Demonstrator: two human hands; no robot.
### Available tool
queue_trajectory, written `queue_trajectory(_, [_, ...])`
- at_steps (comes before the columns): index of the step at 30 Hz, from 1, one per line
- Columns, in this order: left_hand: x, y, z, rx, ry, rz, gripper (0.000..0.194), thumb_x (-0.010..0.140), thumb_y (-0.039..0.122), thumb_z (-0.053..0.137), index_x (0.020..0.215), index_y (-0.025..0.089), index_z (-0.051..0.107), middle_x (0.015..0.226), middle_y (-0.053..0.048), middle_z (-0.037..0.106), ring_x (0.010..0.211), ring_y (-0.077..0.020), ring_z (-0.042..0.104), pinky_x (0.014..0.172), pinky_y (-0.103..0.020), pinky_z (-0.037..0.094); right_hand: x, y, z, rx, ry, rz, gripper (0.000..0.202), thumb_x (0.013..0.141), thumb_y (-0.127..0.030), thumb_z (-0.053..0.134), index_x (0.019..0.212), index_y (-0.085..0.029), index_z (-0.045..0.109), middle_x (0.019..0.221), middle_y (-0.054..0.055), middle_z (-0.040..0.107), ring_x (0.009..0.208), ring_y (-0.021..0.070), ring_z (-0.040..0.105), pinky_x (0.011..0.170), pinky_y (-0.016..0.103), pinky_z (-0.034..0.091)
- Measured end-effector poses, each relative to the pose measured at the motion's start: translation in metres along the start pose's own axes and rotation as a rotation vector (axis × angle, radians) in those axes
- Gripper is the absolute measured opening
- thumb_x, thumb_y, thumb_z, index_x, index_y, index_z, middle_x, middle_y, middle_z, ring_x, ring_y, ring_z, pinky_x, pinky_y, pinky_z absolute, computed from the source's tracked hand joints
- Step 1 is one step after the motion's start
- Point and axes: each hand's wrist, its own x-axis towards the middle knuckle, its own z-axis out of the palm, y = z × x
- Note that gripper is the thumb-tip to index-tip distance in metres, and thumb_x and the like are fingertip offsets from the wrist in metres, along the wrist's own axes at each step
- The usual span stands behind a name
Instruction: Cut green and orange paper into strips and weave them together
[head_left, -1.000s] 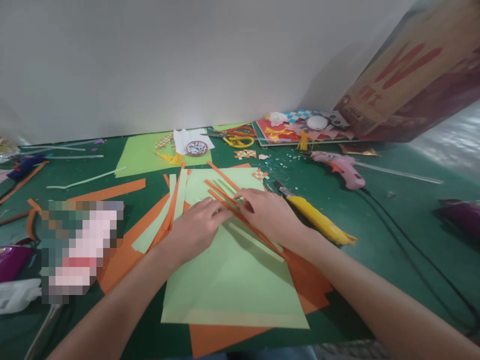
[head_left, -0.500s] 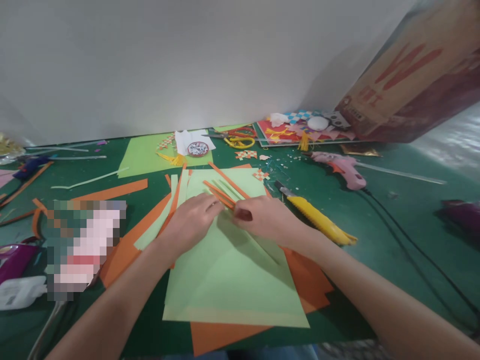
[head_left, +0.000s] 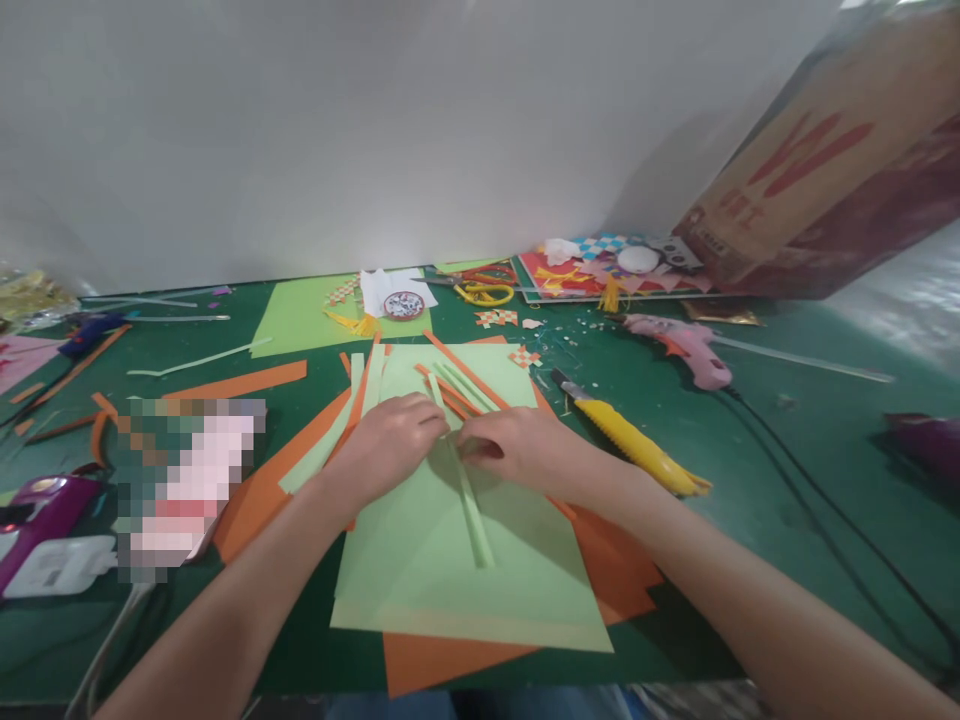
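Note:
A narrow light green paper strip (head_left: pixel 470 505) runs lengthwise between my hands, its near end over the large green sheet (head_left: pixel 420 590). My left hand (head_left: pixel 394 435) has its fingertips closed on the strip from the left. From the right, my right hand (head_left: pixel 525 445) pinches it at about the same spot; its fingertips are partly hidden. Just beyond the fingers lie several orange strips (head_left: pixel 456 400) and folded green strips (head_left: pixel 469 383). Orange paper (head_left: pixel 457 662) sticks out beneath the green sheet, and wider green strips (head_left: pixel 319 455) rest beside my left wrist.
To the right are a yellow utility knife (head_left: pixel 641 440) and a pink glue gun (head_left: pixel 686 350) with its cord. Scissors (head_left: pixel 484 293), a yellow tassel (head_left: pixel 352 322) and small woven paper pieces (head_left: pixel 497 318) lie at the back. A blurred-out phone (head_left: pixel 199 490) with a cable is at left.
The green strip has swung from a slant under my right hand to a steeper line between both hands, its far end now showing past my fingers. The view has shifted slightly.

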Motion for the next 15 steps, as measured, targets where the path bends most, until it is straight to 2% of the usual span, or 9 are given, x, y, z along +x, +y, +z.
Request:
queue_trajectory(4, [-0.001, 0.004, -0.003, 0.006, -0.039, -0.022, 0.026, 0.089, 0.008, 0.041, 0.086, 0.015, 0.066, 0.091, -0.007, 0.068, 0.090, -0.0174, 0.063, 0.076, -0.029, 0.052, -0.001, -0.003, 0.000, -0.150, -0.037, -0.128, 0.021, 0.086, -0.017, 0.049, 0.091, -0.021, 0.069, 0.090, 0.003, 0.071, 0.082, 0.0163, 0.063, 0.060, 0.024, 0.034])
queue_trajectory(7, [-0.002, 0.006, -0.002, 0.012, -0.095, -0.066, 0.026, 0.089, 0.009, 0.040, 0.090, 0.015, 0.065, 0.090, -0.006, 0.068, 0.087, -0.0167, 0.065, 0.073, -0.027, 0.052, -0.008, -0.013, -0.002, -0.348, -0.125, -0.150, 0.024, 0.088, -0.016, 0.045, 0.085, -0.018, 0.069, 0.079, 0.006, 0.070, 0.074, 0.0171, 0.064, 0.053, 0.026, 0.028])
queue_trajectory(11, [-0.002, 0.007, -0.001, 0.006, -0.136, -0.106, 0.025, 0.089, 0.010, 0.039, 0.092, 0.015, 0.063, 0.093, -0.007, 0.068, 0.088, -0.0177, 0.065, 0.074, -0.028, 0.052, -0.028, -0.031, -0.005, -0.527, -0.203, -0.192, 0.024, 0.088, -0.012, 0.045, 0.086, -0.014, 0.068, 0.069, 0.008, 0.068, 0.065, 0.0179, 0.063, 0.047, 0.028, 0.020])
queue_trajectory(15, [0.000, 0.017, -0.005, -0.007, -0.187, -0.172, 0.023, 0.092, 0.018, 0.041, 0.096, 0.013, 0.062, 0.099, -0.010, 0.067, 0.091, -0.0205, 0.065, 0.074, -0.031, 0.053, -0.054, -0.042, -0.001, -0.541, -0.232, -0.203, 0.027, 0.086, -0.008, 0.047, 0.104, -0.016, 0.065, 0.062, 0.006, 0.067, 0.059, 0.0178, 0.063, 0.043, 0.029, 0.016])
